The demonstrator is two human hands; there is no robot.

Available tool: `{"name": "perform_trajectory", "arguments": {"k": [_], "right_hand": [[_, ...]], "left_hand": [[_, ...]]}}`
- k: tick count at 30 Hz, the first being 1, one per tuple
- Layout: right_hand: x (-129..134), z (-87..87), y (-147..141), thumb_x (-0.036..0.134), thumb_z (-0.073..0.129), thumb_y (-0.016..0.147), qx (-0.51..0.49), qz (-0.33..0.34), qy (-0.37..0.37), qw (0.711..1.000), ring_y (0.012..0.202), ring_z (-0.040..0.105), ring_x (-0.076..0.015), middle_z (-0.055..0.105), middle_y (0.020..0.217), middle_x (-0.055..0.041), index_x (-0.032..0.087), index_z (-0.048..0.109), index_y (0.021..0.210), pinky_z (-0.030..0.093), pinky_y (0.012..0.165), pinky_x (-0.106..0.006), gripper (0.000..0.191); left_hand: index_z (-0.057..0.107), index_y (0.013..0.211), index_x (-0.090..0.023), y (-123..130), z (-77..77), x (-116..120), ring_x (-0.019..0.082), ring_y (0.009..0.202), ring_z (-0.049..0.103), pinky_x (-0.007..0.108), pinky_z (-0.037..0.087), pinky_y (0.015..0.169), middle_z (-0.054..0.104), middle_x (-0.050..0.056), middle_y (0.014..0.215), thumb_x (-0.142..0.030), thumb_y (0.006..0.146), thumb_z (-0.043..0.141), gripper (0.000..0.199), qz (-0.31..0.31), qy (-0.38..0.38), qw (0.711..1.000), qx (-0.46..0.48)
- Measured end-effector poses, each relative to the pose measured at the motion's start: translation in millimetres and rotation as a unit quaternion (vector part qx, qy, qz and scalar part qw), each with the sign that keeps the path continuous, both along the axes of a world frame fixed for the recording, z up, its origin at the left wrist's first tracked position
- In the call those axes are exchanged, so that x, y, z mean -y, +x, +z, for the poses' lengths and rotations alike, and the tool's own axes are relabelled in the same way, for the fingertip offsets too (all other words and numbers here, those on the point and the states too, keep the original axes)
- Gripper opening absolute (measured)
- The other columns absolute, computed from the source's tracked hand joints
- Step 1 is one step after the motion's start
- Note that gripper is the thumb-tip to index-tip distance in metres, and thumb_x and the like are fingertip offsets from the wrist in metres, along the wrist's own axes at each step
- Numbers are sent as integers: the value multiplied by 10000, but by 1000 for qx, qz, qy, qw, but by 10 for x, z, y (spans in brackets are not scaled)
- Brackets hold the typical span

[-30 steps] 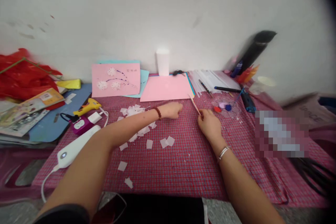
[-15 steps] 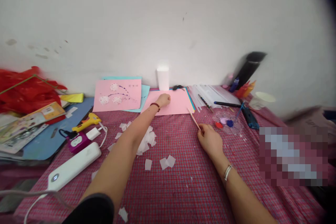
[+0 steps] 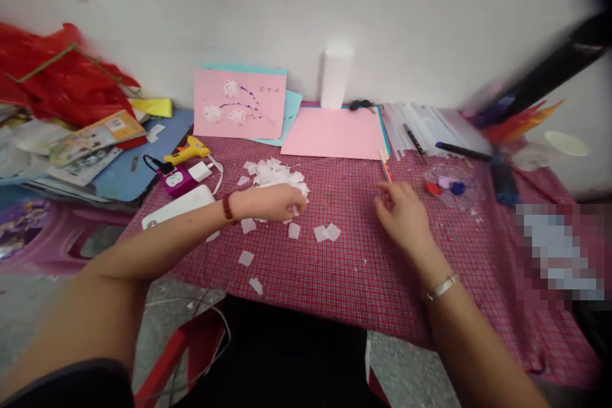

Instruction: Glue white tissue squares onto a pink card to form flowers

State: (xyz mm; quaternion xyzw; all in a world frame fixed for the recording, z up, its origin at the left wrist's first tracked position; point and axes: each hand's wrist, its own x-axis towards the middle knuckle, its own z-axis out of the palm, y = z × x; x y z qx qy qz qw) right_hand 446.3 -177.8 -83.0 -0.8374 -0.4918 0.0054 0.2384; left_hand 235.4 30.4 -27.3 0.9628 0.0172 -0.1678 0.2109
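Note:
My left hand point(image 3: 275, 202), with a beaded bracelet, is closed in a pinch over the near side of a pile of small white paper squares point(image 3: 275, 172). A pale bit shows at its fingertips, too small to name. Loosely curled, my right hand point(image 3: 404, 217) has its thumb and fingers apart. Just beyond its fingers is a thin stick with a red part point(image 3: 386, 167), its far end by the corner of a pink paper sheet point(image 3: 335, 134); its near end is hidden. Several loose squares point(image 3: 327, 233) lie between my hands.
A pink picture with white blossoms point(image 3: 239, 105) leans at the back. Left are a yellow glue gun point(image 3: 189, 150), purple socket point(image 3: 174, 180) and white power strip point(image 3: 182, 207). Right are a paint palette point(image 3: 452, 185), markers point(image 3: 463, 151), clear strips point(image 3: 430, 124) and a pale cup point(image 3: 567, 143).
My left hand has come back from the pink sheet to the paper pile and is closed there. My right hand's fingers have parted from around the stick. The view has tilted down.

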Motion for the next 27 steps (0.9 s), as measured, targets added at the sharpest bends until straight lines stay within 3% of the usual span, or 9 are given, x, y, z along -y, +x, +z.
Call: {"name": "perform_trajectory", "arguments": {"k": [3, 5, 8, 10, 13, 17, 20, 25, 27], "right_hand": [[-35, 90, -396, 269, 558, 820, -84, 176, -84, 977, 833, 607, -180, 592, 1071, -85, 202, 553, 1204, 493, 784, -301, 390], [-83, 112, -652, 255, 593, 793, -84, 226, -109, 964, 944, 589, -208, 560, 1138, -93, 220, 513, 1256, 473, 850, -326, 472], [-201, 97, -922, 172, 525, 818, -61, 251, -140, 956, 869, 587, -191, 586, 979, -75, 195, 613, 1028, 463, 810, -307, 229], [-323, 69, -1021, 118, 468, 827, -59, 259, -159, 951, 748, 574, -163, 582, 819, -44, 188, 605, 814, 453, 726, -276, 154], [-579, 27, -1115, 110, 476, 816, -82, 263, -142, 951, 701, 559, -147, 579, 742, -18, 190, 564, 725, 429, 678, -254, 150], [-918, 31, -1241, 161, 512, 820, -138, 258, -102, 951, 709, 574, -147, 606, 803, -29, 178, 591, 811, 442, 664, -250, 81], [-964, 75, -1297, 181, 538, 820, -136, 269, -101, 948, 727, 591, -145, 590, 971, -62, 176, 587, 1025, 464, 689, -267, 211], [-739, 75, -1348, 203, 588, 795, -66, 276, -152, 947, 799, 590, -185, 548, 1061, -90, 188, 566, 1091, 473, 715, -302, 296], [-718, 37, -1399, 175, 560, 807, -52, 294, -161, 941, 830, 579, -198, 556, 1008, -85, 185, 585, 1002, 467, 745, -314, 197]], "left_hand": [[573, 1188, -243, -489, 214, -134, 191, 1075, 553, 280, 386, 920, 601, 53, 1181, -227, 792, 528, 399, 54, 58, 996, 34], [549, 1208, -252, -811, 307, -140, 205, 1138, 513, 295, 356, 962, 569, 60, 1219, -310, 846, 482, 373, 148, 102, 980, 84], [580, 1125, -257, -1211, 239, 61, 188, 1033, 551, 284, 386, 894, 596, 55, 1101, -354, 893, 410, 304, 227, 113, 962, 104], [586, 1090, -263, -1385, 86, 276, 177, 956, 566, 271, 406, 825, 603, 41, 1049, -359, 885, 448, 265, 172, 62, 980, 85], [559, 1111, -252, -1499, -152, 555, 200, 995, 538, 278, 417, 788, 574, 53, 1128, -366, 827, 579, 306, 69, 7, 993, 92], [578, 889, -196, -1438, -314, 662, 179, 912, 543, 262, 427, 717, 591, 51, 1009, -271, 812, 616, 115, -33, -27, 993, 114], [552, 761, -173, -1355, -305, 521, 134, 756, 545, 238, 417, 658, 596, 17, 838, -176, 834, 558, 74, -88, -60, 990, 96], [557, 827, -154, -1497, -194, 78, 141, 751, 529, 263, 404, 685, 566, 33, 860, -224, 906, 423, 171, 101, 69, 988, 92], [559, 902, -154, -1665, -201, -25, 174, 821, 531, 289, 404, 700, 555, 53, 930, -269, 900, 438, 167, 164, 139, 973, 82]]}}
